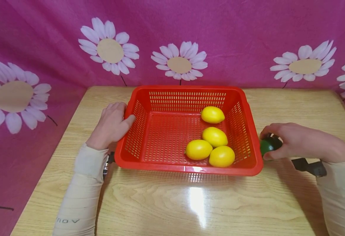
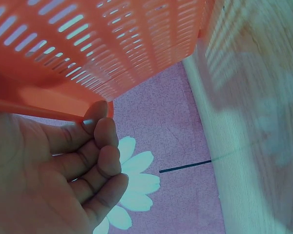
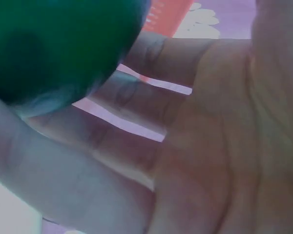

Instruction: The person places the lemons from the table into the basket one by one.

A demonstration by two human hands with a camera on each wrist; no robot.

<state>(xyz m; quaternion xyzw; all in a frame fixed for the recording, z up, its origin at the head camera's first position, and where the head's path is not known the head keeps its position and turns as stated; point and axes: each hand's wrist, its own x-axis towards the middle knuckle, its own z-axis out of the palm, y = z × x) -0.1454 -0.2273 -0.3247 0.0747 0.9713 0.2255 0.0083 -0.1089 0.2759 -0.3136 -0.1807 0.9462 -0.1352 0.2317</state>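
Note:
A red plastic basket (image 1: 172, 131) with slotted walls stands on the wooden table. Several yellow lemons (image 1: 214, 136) lie in its right half. My left hand (image 1: 111, 126) grips the basket's left rim, thumb over the top edge and the other fingers outside. Seen from the left wrist, those fingers (image 2: 107, 131) curl beneath the rim. Just outside the basket's right wall, my right hand (image 1: 290, 141) holds a smooth dark green fruit (image 1: 267, 146) between thumb and fingers. In the right wrist view this green fruit (image 3: 63, 48) fills the upper left; its exact kind I cannot tell.
Light wooden table (image 1: 148, 203) surface extends around the basket, with a glare spot in front. Behind the table's back edge hangs a magenta cloth (image 1: 219, 26) printed with white daisies. Dark straps (image 1: 309, 167) sit at the wrists.

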